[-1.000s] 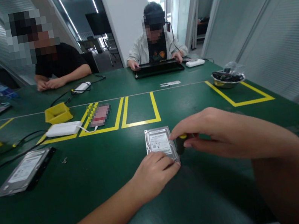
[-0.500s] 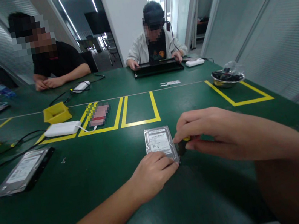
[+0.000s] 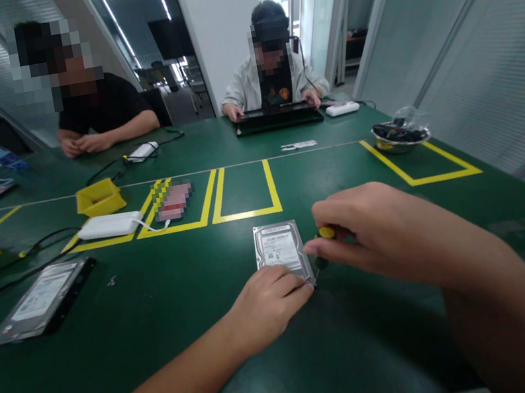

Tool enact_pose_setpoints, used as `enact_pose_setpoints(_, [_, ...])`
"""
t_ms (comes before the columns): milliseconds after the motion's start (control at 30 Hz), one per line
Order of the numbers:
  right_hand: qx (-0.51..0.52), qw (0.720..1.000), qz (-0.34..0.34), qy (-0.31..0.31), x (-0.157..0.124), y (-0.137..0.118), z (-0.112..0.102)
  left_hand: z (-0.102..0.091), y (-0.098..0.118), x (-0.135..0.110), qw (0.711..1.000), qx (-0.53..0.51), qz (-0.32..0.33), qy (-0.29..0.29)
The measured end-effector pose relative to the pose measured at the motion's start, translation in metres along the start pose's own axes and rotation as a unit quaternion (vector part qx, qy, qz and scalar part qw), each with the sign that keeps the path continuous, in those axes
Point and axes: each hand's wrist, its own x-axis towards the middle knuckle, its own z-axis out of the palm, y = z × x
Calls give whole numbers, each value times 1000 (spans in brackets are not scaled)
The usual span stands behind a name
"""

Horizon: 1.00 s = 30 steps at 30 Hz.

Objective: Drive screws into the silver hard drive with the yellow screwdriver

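Observation:
A small silver hard drive [image 3: 278,246] with a white label lies flat on the green table in front of me. My left hand [image 3: 271,304] grips its near end, the fingers curled over the near right corner. In my right hand [image 3: 372,232] is a screwdriver [image 3: 327,232] with a yellow and dark handle, pinched between thumb and fingers. Its thin shaft slants down to the drive's near right corner, beside my left fingertips. The exact spot where the tip meets the drive is too small to make out.
A larger hard drive [image 3: 45,296] lies at the left. Behind it are a white power bank [image 3: 110,226], a blurred-out phone [image 3: 175,201] and a yellow bin [image 3: 100,197]. A metal bowl [image 3: 401,136] of dark items stands back right. Two people sit across the table, one holding a tablet [image 3: 278,118].
My right hand has turned around the screwdriver: the fingers have rolled back, and more of the yellow handle end shows. My left hand and the hard drive have stayed in place.

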Motion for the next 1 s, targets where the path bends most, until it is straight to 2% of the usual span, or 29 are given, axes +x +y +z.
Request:
enact_pose_setpoints(100, [-56,998,36,8,1,-4,2,0,0,0,1000,-2,-1,2])
enact_pose_setpoints(200, [-62,997,40,9,3,-6,4,0,0,-1,1000,-1,-1,-3])
enact_pose_setpoints(400, [27,999,-20,6,2,-3,1,-1,-1,-1,1000,6,2,-2])
enact_pose_setpoints(667, [151,984,-94,-33,-3,1,-8,-2,-2,-1,1000,-3,0,-3])
enact_pose_setpoints(867, [186,976,-108,-42,-4,1,-10,-2,-2,-1,1000,-4,0,8])
enact_pose_setpoints(1000, [171,981,-80,-33,-1,1,-6,-2,-1,0,1000,-7,1,7])
